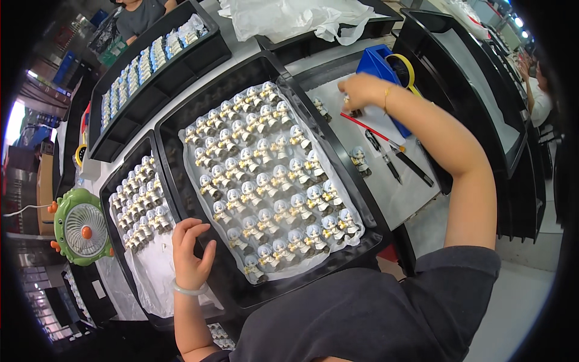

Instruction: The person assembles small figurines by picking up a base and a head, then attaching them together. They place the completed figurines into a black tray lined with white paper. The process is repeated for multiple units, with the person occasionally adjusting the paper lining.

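A black tray (356, 199) lined with clear plastic holds several rows of small figurines (265, 181) with pale blue hair. My left hand (192, 250) hovers over the tray's near left rim, fingers apart, holding nothing. My right hand (360, 92) reaches far across to the white sheet right of the tray, fingers closed on a small figurine (354, 111) that it sets on the sheet. A lone figurine (360, 160) stands on that sheet, another (321, 108) near the tray's edge.
A second black tray (114, 187) with more figurines lies at left, a third (199, 57) behind it. A green desk fan (81, 226) stands far left. Black pens (398, 158), a red stick (368, 128) and a blue bin (377, 69) lie at right. Other people sit at the top left and far right.
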A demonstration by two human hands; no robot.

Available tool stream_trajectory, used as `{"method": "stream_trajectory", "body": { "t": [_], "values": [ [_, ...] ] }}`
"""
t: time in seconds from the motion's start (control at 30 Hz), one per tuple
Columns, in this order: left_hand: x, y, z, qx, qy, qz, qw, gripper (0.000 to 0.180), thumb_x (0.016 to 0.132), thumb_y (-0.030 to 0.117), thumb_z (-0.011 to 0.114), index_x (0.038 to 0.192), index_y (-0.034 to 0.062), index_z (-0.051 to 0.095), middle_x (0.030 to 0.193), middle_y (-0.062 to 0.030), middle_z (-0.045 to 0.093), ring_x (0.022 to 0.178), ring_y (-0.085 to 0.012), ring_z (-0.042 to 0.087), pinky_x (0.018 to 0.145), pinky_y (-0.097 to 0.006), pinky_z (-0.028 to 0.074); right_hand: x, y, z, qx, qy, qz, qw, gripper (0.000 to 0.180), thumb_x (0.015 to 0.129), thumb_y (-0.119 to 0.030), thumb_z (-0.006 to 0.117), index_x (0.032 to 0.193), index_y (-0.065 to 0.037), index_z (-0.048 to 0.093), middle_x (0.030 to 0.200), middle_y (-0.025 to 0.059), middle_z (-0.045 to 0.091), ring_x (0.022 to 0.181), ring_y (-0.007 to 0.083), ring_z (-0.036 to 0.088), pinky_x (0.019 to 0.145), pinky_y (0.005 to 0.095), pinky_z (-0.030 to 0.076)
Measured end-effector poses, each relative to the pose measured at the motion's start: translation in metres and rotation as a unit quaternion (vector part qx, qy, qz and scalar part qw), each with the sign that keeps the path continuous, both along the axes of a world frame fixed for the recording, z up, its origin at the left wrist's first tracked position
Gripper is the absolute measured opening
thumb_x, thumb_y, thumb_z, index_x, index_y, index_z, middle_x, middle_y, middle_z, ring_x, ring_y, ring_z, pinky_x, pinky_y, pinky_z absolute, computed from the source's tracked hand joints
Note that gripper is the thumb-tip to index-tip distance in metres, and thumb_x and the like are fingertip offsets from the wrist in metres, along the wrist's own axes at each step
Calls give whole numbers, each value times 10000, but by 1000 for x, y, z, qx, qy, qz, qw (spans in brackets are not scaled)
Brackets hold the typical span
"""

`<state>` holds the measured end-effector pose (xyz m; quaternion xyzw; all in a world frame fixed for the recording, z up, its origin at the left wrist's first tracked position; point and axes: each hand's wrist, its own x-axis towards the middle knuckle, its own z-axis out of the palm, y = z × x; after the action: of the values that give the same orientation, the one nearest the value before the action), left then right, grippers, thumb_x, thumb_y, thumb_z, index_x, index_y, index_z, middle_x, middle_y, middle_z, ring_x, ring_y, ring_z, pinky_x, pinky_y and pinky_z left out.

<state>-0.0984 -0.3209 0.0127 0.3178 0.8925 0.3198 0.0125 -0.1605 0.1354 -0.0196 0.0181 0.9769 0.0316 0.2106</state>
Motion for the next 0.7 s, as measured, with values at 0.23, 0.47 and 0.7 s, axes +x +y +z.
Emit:
{"method": "stream_trajectory", "body": {
  "t": [0.23,0.47,0.7],
  "values": [
    [2,-1,2,4,-2,-5,1000,285,651,-9,616,929,16,556,1002,-122,495,929,-262,496,817,-322,399,6,18,9,-65,250,-7,966,427,705,-379,622,1001,-78,553,938,140,604,883,314,575,734,402,459],
    [2,-2,2,0,4,-3,1000,277,661,2,609,932,16,553,994,-120,498,929,-265,496,820,-326,397,33,-11,56,-139,377,9,916,197,726,-162,614,871,-64,525,634,79,562,625,251,565,560,355,419],
    [7,-3,2,0,11,2,1000,280,661,7,605,936,14,550,992,-125,498,931,-273,493,821,-332,393,90,-14,39,-133,315,-72,937,107,718,-150,607,715,-48,575,667,105,595,648,282,582,607,364,457]
  ]
}}
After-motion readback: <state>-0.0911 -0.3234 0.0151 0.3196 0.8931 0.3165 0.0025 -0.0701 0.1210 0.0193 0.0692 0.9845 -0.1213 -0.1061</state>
